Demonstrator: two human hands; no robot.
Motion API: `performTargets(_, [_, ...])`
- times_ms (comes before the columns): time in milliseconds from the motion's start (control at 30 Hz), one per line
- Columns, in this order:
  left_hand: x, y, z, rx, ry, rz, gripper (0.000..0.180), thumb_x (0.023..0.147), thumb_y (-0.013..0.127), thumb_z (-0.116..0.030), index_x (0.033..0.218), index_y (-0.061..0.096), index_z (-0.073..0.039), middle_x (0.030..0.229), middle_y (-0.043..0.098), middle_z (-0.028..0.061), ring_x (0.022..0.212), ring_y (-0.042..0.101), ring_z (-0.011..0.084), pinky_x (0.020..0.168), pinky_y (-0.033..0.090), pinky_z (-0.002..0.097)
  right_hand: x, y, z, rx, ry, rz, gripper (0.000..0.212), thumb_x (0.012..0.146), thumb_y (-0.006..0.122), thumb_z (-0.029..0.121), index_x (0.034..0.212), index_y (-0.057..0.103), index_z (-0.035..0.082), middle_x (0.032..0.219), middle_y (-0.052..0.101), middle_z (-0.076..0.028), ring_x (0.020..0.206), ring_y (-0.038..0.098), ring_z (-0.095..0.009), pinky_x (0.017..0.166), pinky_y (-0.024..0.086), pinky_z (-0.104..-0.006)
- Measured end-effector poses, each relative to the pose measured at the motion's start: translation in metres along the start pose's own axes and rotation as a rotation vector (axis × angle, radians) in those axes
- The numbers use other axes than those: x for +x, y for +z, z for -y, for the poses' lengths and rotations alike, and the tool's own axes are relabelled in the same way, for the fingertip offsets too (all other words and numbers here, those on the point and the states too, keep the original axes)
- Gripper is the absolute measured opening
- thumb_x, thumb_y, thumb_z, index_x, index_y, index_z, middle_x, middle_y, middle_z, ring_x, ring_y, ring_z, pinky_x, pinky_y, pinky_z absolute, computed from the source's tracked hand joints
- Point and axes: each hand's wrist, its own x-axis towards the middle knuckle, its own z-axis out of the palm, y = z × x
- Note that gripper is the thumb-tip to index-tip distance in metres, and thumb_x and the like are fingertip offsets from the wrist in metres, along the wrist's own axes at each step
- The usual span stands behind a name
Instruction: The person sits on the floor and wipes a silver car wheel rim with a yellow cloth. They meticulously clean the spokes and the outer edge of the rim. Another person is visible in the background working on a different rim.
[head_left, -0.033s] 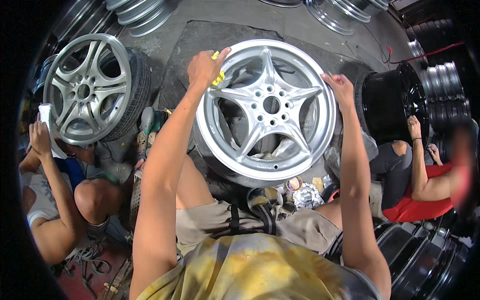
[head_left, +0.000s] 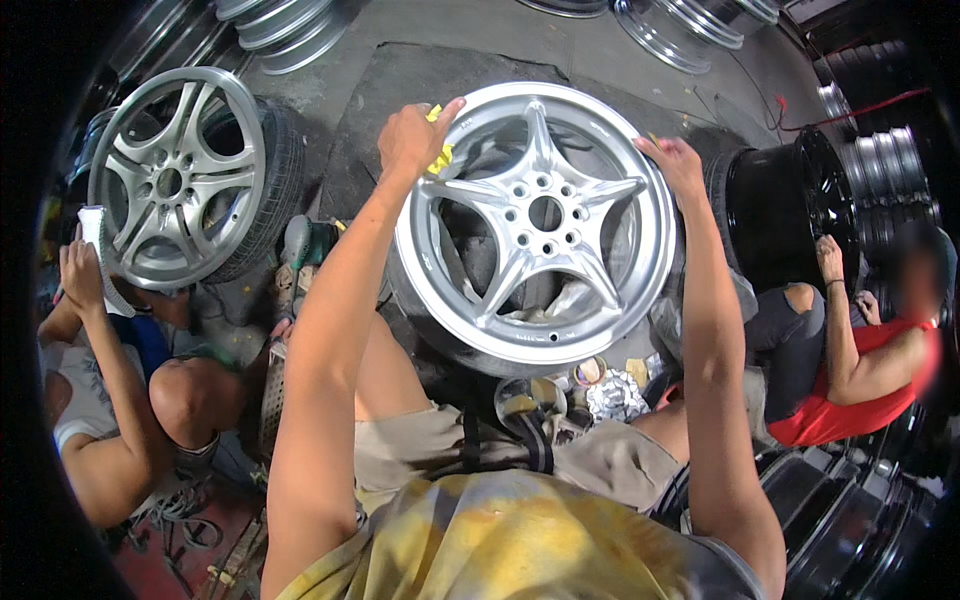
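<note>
A silver alloy wheel rim (head_left: 425, 265) with star-shaped spokes lies face up before me, propped on a dark tyre. At its upper left, my left hand (head_left: 408, 145) is closed over a crumpled yellow piece (head_left: 441, 158), cloth or paper, pressed against the lip. My right hand (head_left: 677, 165) touches the outer edge at the upper right, fingers pinched. A small yellowish sliver sticks out between those fingers; its kind is too small to tell.
Another silver wheel (head_left: 240, 150) leans on a tyre at left, near a person's hand (head_left: 80, 270) holding a white pad. A co-worker in red (head_left: 850, 400) sits at right by a black wheel (head_left: 765, 200). A tape roll (head_left: 590, 371) and crumpled foil (head_left: 617, 395) lie near my lap.
My right hand has shifted slightly left and up along the edge. The rim appears a few pixels lower and to the right in view. My left hand keeps its place on the lip.
</note>
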Motion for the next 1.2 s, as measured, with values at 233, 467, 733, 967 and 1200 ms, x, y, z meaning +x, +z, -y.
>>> performTargets(233, [0.003, 0.007, 0.007, -0.011, 0.022, -0.092, 0.076, 0.089, 0.056, -0.071, 0.118, 0.073, -0.003, 0.107, 0.072, 0.0252, 0.105, 0.068, 0.0415, 0.094, 0.052, 0.0484, 0.062, 0.165, 0.165, -0.354, -0.406, 0.515, 0.073, 0.060, 0.085, 0.071, 0.095, 0.077, 0.007, 0.092, 0.070, -0.008, 0.087, 0.065, -0.021, 0.078, 0.052, -0.0352])
performTargets(467, [0.002, 0.006, 0.017, -0.024, 0.026, -0.126, 0.076, 0.089, 0.056, -0.070, 0.119, 0.072, -0.003, 0.108, 0.071, 0.0252, 0.107, 0.067, 0.0418, 0.094, 0.052, 0.0486, 0.068, 0.104, 0.131, -0.388, -0.310, 0.569, 0.071, 0.061, 0.083, 0.072, 0.089, 0.076, 0.007, 0.083, 0.068, -0.010, 0.082, 0.066, -0.024, 0.074, 0.052, -0.0377])
performTargets(733, [0.003, 0.009, 0.018, -0.042, 0.050, -0.101, 0.076, 0.089, 0.054, -0.072, 0.117, 0.073, -0.003, 0.105, 0.073, 0.0233, 0.104, 0.068, 0.0409, 0.091, 0.053, 0.0491, -0.107, -0.009, 0.004, 0.072, 0.029, 0.002, 0.050, 0.085, 0.080, 0.047, 0.078, 0.074, -0.002, 0.061, 0.054, 0.003, 0.061, 0.045, -0.007, 0.054, 0.038, -0.0275])
performTargets(967, [0.004, 0.009, 0.019, -0.054, 0.082, -0.123, 0.072, 0.090, 0.055, -0.069, 0.115, 0.074, -0.005, 0.107, 0.072, 0.0239, 0.106, 0.068, 0.0407, 0.091, 0.052, 0.0496, -0.259, -0.051, -0.017, 0.195, 0.336, -0.059, 0.035, 0.090, 0.076, 0.038, 0.092, 0.072, 0.003, 0.068, 0.053, 0.006, 0.058, 0.042, -0.005, 0.050, 0.033, -0.0245])
performTargets(1200, [-0.003, -0.003, 0.001, -0.223, 0.245, -0.442, 0.059, 0.091, 0.062, -0.058, 0.091, 0.071, 0.000, 0.098, 0.070, 0.0249, 0.094, 0.068, 0.0426, 0.083, 0.050, 0.0513, -0.318, -0.105, -0.025, 0.268, 0.204, -0.245, 0.031, 0.091, 0.077, 0.030, 0.088, 0.058, 0.007, 0.067, 0.051, 0.005, 0.054, 0.047, -0.006, 0.047, 0.038, -0.0234])
